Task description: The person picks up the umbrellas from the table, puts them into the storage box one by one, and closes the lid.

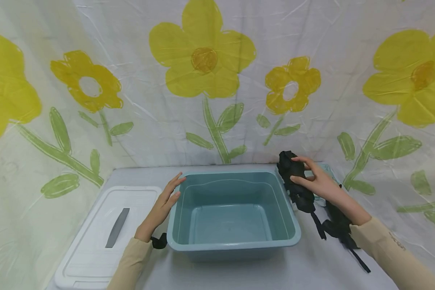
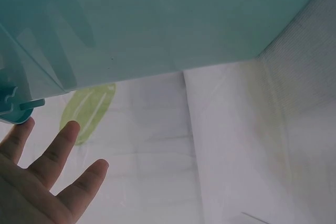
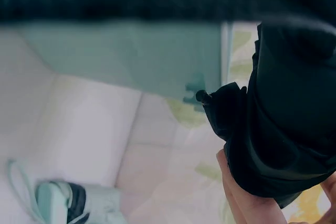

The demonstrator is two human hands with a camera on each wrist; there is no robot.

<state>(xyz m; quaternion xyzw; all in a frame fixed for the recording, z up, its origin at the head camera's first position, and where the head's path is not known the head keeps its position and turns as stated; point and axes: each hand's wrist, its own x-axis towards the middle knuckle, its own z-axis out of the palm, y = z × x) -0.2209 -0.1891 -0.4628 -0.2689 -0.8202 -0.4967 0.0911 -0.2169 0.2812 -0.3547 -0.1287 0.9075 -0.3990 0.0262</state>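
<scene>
My right hand [image 1: 315, 179] grips a folded black umbrella [image 1: 297, 187], thumb on the near side and fingers over the far side. The umbrella is held at the right rim of a teal plastic bin [image 1: 235, 245], and its strap hangs down. In the right wrist view the umbrella's dark fabric [image 3: 294, 114] fills the right side, with fingers [image 3: 252, 205] beneath it. My left hand [image 1: 165, 203] rests at the bin's left rim, fingers spread and fairly straight. The left wrist view shows its fingertips [image 2: 68, 129] by the bin's corner. The bin's inside holds nothing.
Left of the bin lies a white lid [image 1: 90, 241] with a grey handle. Beneath the right forearm is another black bundle [image 1: 337, 215] with a strap. A pale teal folded umbrella [image 3: 79, 203] lies right of the bin. Behind the table hangs a flower-printed curtain [image 1: 137, 72].
</scene>
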